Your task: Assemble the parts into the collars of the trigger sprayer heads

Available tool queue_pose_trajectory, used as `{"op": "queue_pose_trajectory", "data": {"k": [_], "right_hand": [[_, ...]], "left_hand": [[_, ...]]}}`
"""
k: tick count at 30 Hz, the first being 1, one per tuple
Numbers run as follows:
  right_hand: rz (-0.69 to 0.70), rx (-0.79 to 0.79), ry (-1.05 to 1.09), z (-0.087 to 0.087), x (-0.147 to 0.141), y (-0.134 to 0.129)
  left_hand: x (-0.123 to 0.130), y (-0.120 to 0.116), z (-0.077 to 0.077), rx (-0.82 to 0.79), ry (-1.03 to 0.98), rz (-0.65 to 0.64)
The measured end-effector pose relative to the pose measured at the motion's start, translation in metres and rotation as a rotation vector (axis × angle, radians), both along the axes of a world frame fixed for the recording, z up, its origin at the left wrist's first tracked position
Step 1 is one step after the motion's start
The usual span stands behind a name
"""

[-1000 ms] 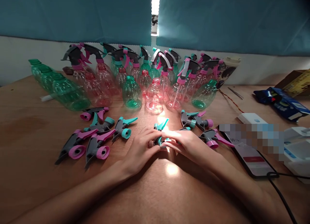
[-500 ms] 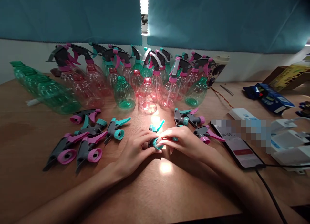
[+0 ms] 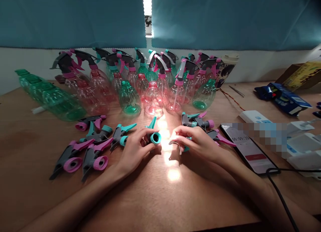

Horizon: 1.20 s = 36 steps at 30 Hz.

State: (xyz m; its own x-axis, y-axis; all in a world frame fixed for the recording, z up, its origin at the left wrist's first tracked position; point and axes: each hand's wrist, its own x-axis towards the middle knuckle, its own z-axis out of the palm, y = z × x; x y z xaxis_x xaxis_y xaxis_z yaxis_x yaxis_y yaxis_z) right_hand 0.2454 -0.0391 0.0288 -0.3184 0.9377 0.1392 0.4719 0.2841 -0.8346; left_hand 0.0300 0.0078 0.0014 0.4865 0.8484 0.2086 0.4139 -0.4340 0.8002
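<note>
My left hand [image 3: 134,148] is closed round a grey spray head with a teal collar [image 3: 155,138] and a teal trigger; the collar's opening faces me. To its right, my right hand [image 3: 194,141] has its thumb and fingers drawn together over the table; what they hold, if anything, is too small to make out. A teal part shows just behind and under the right fingers. Spray heads with pink collars [image 3: 72,164] and teal collars [image 3: 123,141] lie left of my left hand. More spray heads [image 3: 210,124] lie beyond my right hand.
Several pink bottles [image 3: 153,100] and green bottles [image 3: 129,100] stand across the back, many with spray heads on. Green bottles [image 3: 62,103] lean at the left. A phone [image 3: 247,148], a white power strip [image 3: 254,116], a cable [image 3: 278,192] and a blue packet [image 3: 288,100] are at the right.
My hands have moved apart. The left one has shifted left with the teal spray head, whose collar now faces me; the right one has come off it and moved right.
</note>
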Motion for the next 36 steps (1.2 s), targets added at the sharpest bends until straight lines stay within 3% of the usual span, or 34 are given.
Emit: {"op": "queue_pose_trajectory", "data": {"k": [4, 8, 17, 26, 33, 36], "right_hand": [[-0.025, -0.109, 0.158, 0.006, 0.002, 0.001], [0.009, -0.247, 0.261, 0.0, 0.001, 0.002], [-0.001, -0.214, 0.431, -0.015, -0.003, 0.005], [0.005, -0.26, 0.378, 0.003, -0.004, 0.001], [0.061, -0.416, 0.457, -0.011, -0.012, -0.005], [0.071, -0.409, 0.417, -0.015, -0.012, -0.005]], "left_hand": [[0.004, -0.007, 0.0, -0.004, 0.017, -0.027], [0.006, -0.014, 0.0, 0.0, 0.005, -0.059], [0.009, -0.02, 0.003, -0.045, -0.04, -0.083], [0.01, -0.022, 0.006, -0.115, -0.09, -0.086], [0.011, -0.024, 0.006, -0.195, -0.115, -0.112], [0.011, -0.025, 0.007, -0.194, -0.103, -0.126]]}}
